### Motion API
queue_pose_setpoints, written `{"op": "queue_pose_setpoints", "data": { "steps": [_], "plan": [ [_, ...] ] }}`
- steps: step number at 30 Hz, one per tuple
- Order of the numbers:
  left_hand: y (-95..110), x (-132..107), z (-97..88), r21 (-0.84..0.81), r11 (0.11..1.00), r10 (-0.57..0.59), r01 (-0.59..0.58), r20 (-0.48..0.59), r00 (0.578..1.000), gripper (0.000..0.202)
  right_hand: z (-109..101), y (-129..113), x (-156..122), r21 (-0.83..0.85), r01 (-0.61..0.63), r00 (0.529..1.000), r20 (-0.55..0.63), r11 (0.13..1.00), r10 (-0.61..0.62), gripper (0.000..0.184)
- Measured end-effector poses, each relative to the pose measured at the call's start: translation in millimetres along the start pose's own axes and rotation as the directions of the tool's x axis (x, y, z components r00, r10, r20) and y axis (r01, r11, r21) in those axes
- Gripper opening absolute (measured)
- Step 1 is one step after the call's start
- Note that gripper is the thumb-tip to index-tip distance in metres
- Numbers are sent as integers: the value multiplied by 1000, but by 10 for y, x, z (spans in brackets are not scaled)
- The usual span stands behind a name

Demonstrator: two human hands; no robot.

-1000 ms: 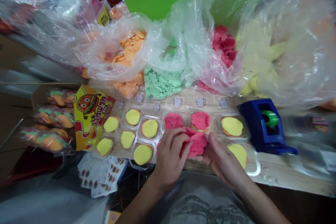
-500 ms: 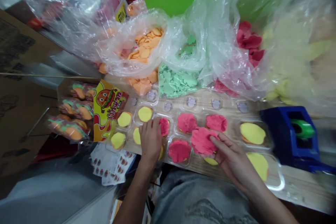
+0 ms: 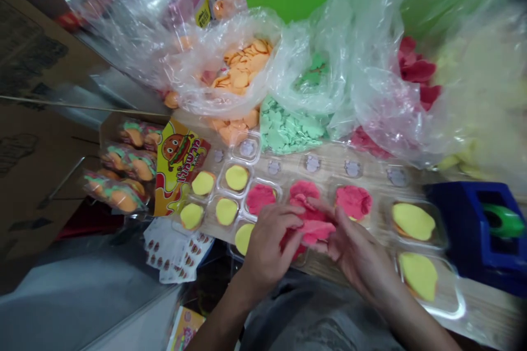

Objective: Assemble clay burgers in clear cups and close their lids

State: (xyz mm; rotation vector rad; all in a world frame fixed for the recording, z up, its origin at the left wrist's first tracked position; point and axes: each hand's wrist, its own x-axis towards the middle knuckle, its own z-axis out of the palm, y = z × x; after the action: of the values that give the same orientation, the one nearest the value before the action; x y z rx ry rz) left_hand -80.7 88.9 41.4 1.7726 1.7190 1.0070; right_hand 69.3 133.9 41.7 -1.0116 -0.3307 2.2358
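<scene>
Above the trays, my left hand (image 3: pixel 269 241) and my right hand (image 3: pixel 358 249) meet at a bent, ruffled pink candy slice (image 3: pixel 316 230). My left thumb and fingers close on its left side; my right fingers grip its right side, partly hidden behind it. Beneath and just beyond lie other pink slices in clear plastic trays, one pink slice (image 3: pixel 260 199) left of my hands and another pink slice (image 3: pixel 354 202) to the right. Yellow slices (image 3: pixel 226 211) sit in the trays farther left, and a yellow slice (image 3: pixel 414 221) fills a tray at right.
Open plastic bags hold orange pieces (image 3: pixel 242 66), green pieces (image 3: pixel 288 126) and pink pieces (image 3: pixel 415 66) along the back. A blue tape dispenser (image 3: pixel 453 230) stands at right. A display box (image 3: pixel 175 156) with wrapped candy burgers is at left, above sticker sheets (image 3: pixel 175 252).
My left hand has left the tray on the left and joined my right hand at the pink slice, which is now bent. The view has shifted slightly.
</scene>
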Motion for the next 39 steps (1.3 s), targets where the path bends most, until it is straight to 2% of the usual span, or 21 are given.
{"op": "queue_pose_setpoints", "data": {
  "steps": [2,4,6,9,12,14,17,18,20,22,23,25,27,29,31,33,35,37,39],
  "plan": [
    [-149,18,-48,-62,982,-185,180,-88,979,12,-29,-1,26,10,18,998,-52,1000,-17,25],
    [-377,99,-159,-53,941,-339,336,-205,918,22,-74,-4,40,0,36,995,-93,999,-36,21],
    [-644,213,-306,7,921,-372,389,-277,886,32,-118,-10,38,-19,40,992,-116,999,-42,18],
    [-980,357,-478,134,891,-376,435,-321,869,27,-146,-19,20,-35,27,988,-149,999,-32,18],
    [-1096,418,-504,225,863,-371,451,-323,871,22,-125,-25,8,-32,25,988,-153,999,-30,18],
    [-1022,421,-463,237,863,-360,445,-330,873,24,-96,-31,0,-15,24,994,-104,1000,-26,19],
    [-730,379,-383,182,905,-333,385,-261,906,26,-48,-42,-23,-12,22,1000,0,1000,-22,23],
    [-605,354,-359,136,926,-326,353,-187,927,26,-35,-44,-34,-29,24,999,24,999,-23,24],
    [-358,295,-313,-46,941,-333,335,50,942,26,-12,-44,-54,-116,41,999,38,992,-37,25],
    [-167,236,-267,-277,868,-342,412,268,901,25,5,-32,-62,-221,66,998,34,973,-60,35],
    [-104,209,-243,-372,803,-355,465,328,875,23,11,-22,-60,-256,75,997,35,964,-68,38],
    [-40,168,-196,-485,693,-414,533,337,846,15,16,4,-51,-281,87,996,43,956,-78,33],
    [-18,156,-146,-546,639,-456,541,297,839,9,5,15,-49,-336,123,992,37,934,-118,22],
    [19,198,-71,-546,642,-450,538,299,841,13,-44,-14,-69,-445,183,980,16,877,-197,18],
    [106,311,68,-466,720,-387,514,346,855,16,-159,-99,-117,-551,231,956,-25,802,-292,18],
    [241,484,304,-340,850,-250,402,411,877,14,-353,-228,-191,-625,257,907,-108,738,-407,18],
    [396,670,637,-231,956,-56,180,457,888,16,-607,-364,-278,-707,254,812,-214,660,-543,22],
    [534,814,1011,-156,987,98,-23,495,864,16,-866,-465,-356,-786,208,695,-300,582,-653,30],
    [632,890,1331,-104,986,168,-133,514,841,14,-1062,-510,-409,-852,141,609,-326,504,-723,32]
  ]
}}
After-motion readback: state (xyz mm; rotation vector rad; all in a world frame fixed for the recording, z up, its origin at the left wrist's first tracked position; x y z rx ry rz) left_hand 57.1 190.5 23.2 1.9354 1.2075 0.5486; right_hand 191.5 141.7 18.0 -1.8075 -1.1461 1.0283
